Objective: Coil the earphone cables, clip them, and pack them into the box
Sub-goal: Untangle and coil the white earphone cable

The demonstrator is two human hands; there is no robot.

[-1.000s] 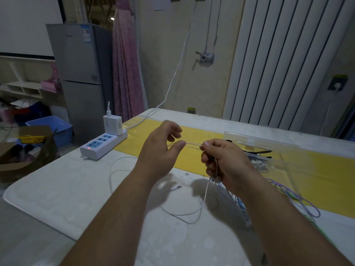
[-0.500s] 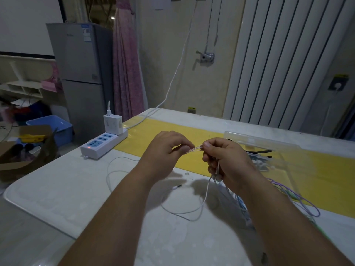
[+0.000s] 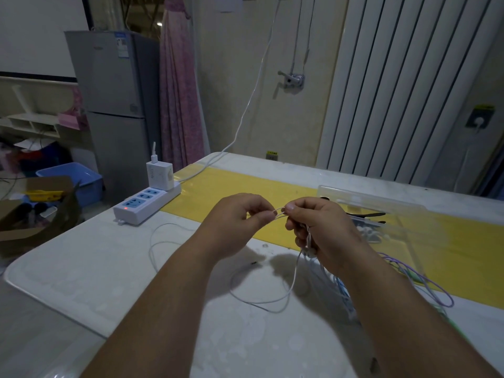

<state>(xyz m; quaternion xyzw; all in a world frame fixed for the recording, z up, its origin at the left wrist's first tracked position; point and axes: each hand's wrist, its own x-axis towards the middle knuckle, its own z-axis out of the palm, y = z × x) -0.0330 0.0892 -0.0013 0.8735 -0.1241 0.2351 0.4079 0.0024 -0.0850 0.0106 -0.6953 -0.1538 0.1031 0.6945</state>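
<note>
Here both the left hand [image 3: 234, 222] and right hand [image 3: 316, 227] pinch a thin white earphone cable [image 3: 278, 214].

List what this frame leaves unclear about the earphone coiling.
Head view:
- Turns of white earphone cable inside the right hand: covered by its fingers.
- Grip of the left hand on that cable: too small.
- Contents of the clear box: glare, blurred.
- Ends of the coloured cables: behind the right forearm.

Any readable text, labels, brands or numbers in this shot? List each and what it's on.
Nothing here reads clearly enough to quote.
fridge sticker, blue and white: too small to read.
Faint print on the white charger: blurred.
yellow-and-black tag on the wall beyond the table: too small.
yellow label above the wall socket: blurred.
</note>
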